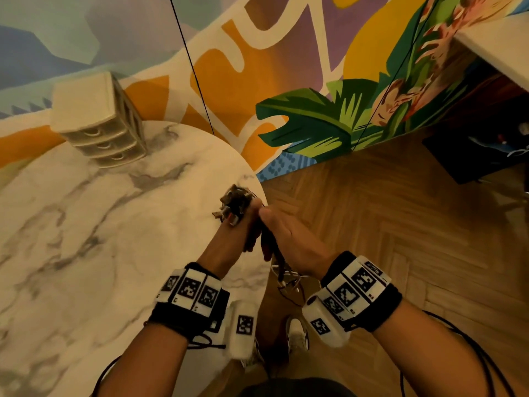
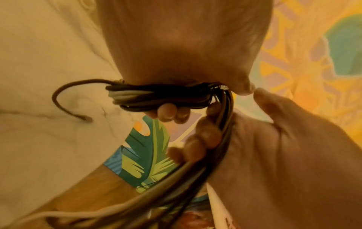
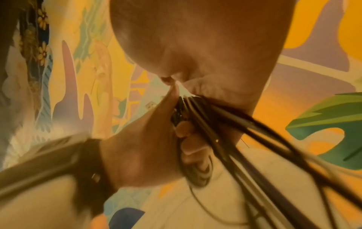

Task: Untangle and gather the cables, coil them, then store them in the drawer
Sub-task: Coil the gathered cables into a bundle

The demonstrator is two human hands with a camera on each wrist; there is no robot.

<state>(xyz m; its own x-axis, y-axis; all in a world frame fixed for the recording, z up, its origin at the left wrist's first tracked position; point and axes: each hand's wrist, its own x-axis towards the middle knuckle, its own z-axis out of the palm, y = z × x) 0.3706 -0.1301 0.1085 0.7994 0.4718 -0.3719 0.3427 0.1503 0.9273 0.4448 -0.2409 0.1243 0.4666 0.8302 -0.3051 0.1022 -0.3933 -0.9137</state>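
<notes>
A bundle of dark and grey cables (image 1: 235,206) sits at the right edge of the marble table (image 1: 86,239), plugs sticking out beyond my fists. My left hand (image 1: 248,224) grips the bundle (image 2: 156,96) with fingers curled under it. My right hand (image 1: 282,233) grips the same cables (image 3: 231,124) just behind, thumb on top. Loose cable ends (image 1: 286,279) hang below my hands off the table edge. The small cream drawer unit (image 1: 100,121), three drawers all closed, stands at the table's far side.
A painted mural wall (image 1: 315,96) rises behind the table. Wooden herringbone floor (image 1: 400,239) lies to the right, with a dark box (image 1: 475,156) on it. A thin black cord (image 1: 194,73) runs down the wall.
</notes>
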